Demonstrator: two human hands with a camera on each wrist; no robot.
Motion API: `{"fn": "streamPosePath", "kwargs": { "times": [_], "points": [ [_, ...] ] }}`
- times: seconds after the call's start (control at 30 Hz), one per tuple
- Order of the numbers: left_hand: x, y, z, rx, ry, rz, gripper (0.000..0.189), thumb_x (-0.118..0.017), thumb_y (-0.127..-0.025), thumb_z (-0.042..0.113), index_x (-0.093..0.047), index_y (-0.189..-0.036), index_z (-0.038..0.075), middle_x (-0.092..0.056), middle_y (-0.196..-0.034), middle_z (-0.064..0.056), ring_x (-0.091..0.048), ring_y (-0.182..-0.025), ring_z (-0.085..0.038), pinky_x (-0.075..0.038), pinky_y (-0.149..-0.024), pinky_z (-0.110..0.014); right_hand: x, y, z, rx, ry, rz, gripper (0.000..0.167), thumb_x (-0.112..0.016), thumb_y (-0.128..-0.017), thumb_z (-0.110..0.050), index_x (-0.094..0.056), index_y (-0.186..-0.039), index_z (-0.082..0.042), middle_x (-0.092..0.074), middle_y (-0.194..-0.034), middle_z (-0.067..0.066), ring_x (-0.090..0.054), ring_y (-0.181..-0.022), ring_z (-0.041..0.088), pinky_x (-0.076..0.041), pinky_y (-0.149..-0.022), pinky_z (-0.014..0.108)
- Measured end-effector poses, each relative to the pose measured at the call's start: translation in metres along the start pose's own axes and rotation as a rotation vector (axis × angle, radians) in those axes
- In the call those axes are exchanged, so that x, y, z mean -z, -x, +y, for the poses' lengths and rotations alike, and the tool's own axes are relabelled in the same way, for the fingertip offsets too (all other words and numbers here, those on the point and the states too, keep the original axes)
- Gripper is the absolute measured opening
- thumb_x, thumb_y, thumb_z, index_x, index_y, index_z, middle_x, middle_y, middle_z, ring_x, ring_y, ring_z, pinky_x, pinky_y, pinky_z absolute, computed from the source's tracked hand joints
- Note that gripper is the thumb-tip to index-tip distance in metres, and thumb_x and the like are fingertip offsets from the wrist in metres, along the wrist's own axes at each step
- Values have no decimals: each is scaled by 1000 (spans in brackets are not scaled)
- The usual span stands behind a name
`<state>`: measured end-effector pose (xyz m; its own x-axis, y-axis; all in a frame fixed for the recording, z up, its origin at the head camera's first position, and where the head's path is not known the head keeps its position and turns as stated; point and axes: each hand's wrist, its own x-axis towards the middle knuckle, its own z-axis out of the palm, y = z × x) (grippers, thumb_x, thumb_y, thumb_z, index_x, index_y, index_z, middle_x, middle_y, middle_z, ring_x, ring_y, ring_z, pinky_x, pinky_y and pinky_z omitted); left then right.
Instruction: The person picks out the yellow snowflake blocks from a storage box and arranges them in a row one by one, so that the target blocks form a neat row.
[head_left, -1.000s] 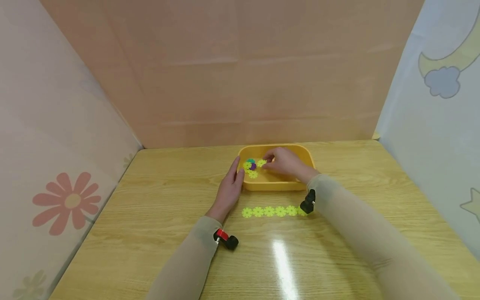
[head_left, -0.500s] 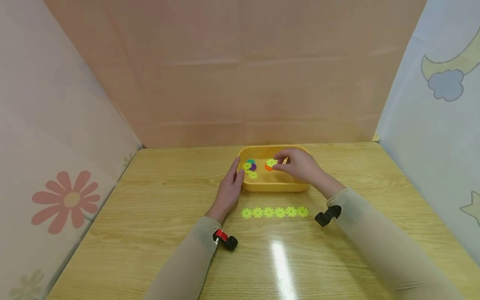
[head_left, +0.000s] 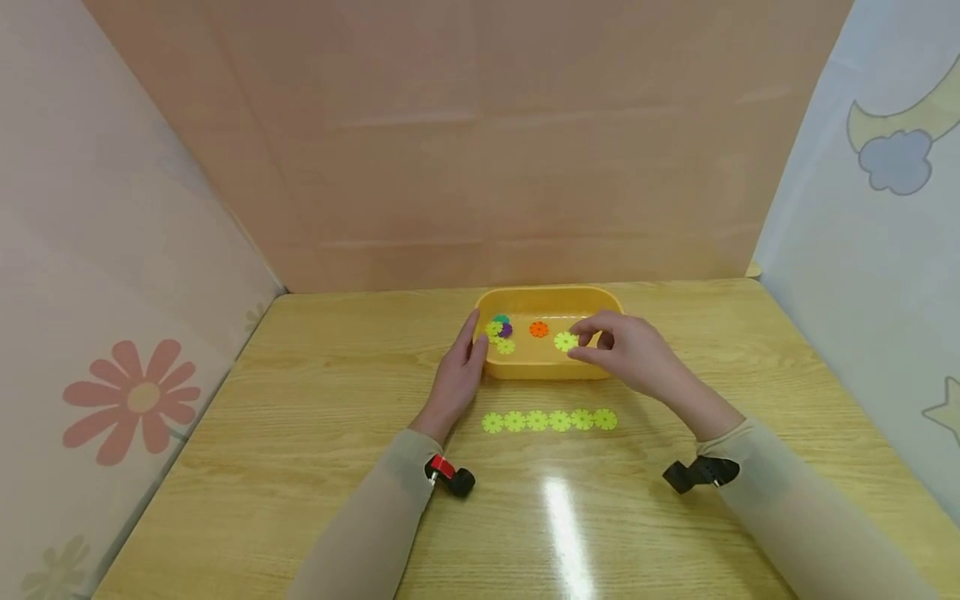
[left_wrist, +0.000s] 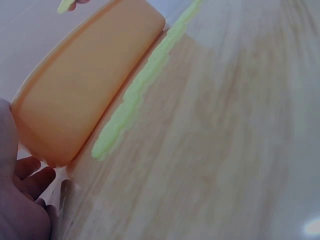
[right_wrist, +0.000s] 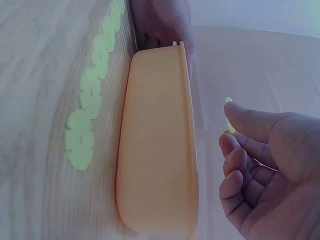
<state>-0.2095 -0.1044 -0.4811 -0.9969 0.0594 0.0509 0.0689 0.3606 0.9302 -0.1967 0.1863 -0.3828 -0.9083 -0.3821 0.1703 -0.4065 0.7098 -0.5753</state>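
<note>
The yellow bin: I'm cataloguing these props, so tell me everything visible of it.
The yellow bin is shallow, open-topped and rectangular, with rounded corners, smooth walls and a projecting rim; it looks like plastic. It stands upright on the wooden table, just beyond a row of lime discs. Loose flower discs in lime, purple, teal and orange lie inside. The left hand touches its left end; the right hand is above, apart from its rim.

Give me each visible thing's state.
Tray: upright on table
Left hand: touching tray's left end
Held yellow flower: raised above tray floor
Right hand: pinching that flower
Row of six yellow flowers: flat on table
Orange flower: in tray, uncovered
Teal flower: in tray, partly covered
Purple flower: in tray, partly covered
Other yellow flowers: in tray
</note>
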Motion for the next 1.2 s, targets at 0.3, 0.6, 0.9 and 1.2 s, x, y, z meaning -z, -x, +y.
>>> {"fn": "streamPosePath", "kwargs": {
  "times": [0.3,0.6,0.9,1.2],
  "points": [
    [4,1,2,5,-13,-10,60,-41,-119,52,-23,-176,44,-32,-179,7,-28,-165,-19,-25,-133,-45,9,32,5,-14,-26,11,28,-85,-101,-24,-81,-125,-10,-72,-99,-3,-61,-77,17,-51,-66,31],
    [5,2,0,4,-14,-11,60,-42,-120,51,-23,-177,43,-32,-179,7,-28,-165,-19,-26,-133,-45,13,57,15,-4,-33,39,24,-87,-100,-22,-81,-120,-12,-69,-95,-7,-58,-76,14,-48,-63,28],
    [6,2,-1,5,-20,-13,60,-42,-120,49,-22,-177,43,-31,-179,7,-28,-165,-20,-25,-134,-46,18,76,27,-55,-31,18,25,-87,-100,-24,-82,-122,-14,-70,-99,-5,-60,-79,15,-49,-64,27],
    [6,2,-2,-3,-11,-11,60,-42,-120,49,-23,-177,43,-32,-179,6,-29,-165,-20,-26,-133,-45,24,86,36,-66,-40,-2,24,-88,-98,-23,-82,-120,-15,-69,-98,-6,-60,-79,13,-49,-64,26]
  ]
}}
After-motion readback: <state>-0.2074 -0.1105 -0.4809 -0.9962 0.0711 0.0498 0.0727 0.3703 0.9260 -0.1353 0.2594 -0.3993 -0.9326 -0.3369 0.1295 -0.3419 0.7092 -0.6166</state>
